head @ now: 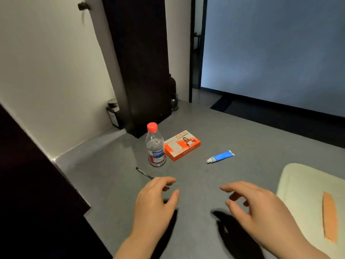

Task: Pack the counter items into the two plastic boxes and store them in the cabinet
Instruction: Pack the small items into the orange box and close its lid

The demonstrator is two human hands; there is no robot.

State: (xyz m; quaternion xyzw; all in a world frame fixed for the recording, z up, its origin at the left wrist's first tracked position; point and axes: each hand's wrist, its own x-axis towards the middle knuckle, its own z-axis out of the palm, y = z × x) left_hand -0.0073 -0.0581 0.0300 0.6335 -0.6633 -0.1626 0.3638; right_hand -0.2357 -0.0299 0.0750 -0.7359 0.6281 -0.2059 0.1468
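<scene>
Packing status: judged not begun, or barely. No plastic box shows in view. Four loose items lie on the grey counter (pixel 242 131). A clear water bottle (pixel 155 146) with red cap stands upright, mid-scene. An orange carton (pixel 182 145) lies flat just right of it, near touching. A blue tube (pixel 220 157) lies on its side further right, apart from the carton. A dark pen (pixel 144 173) lies near the bottle's base, its near end running under the left hand's fingertips.

Left hand (pixel 155 200): hovers over the counter, fingers loosely curved, holds nothing. Right hand (pixel 255 204): same posture, fingers spread and relaxed, empty.

Everything remains to be done: all items to pack, boxes to stow.

Surface: matte grey, with hand shadows at the near edge. A pale pad (pixel 306 186) with an orange strip (pixel 329 215) sits near right. A dark panel (pixel 141 68) stands against the far white wall, a dark jar (pixel 114 113) to its left. Dim room, bluish wall far right.
</scene>
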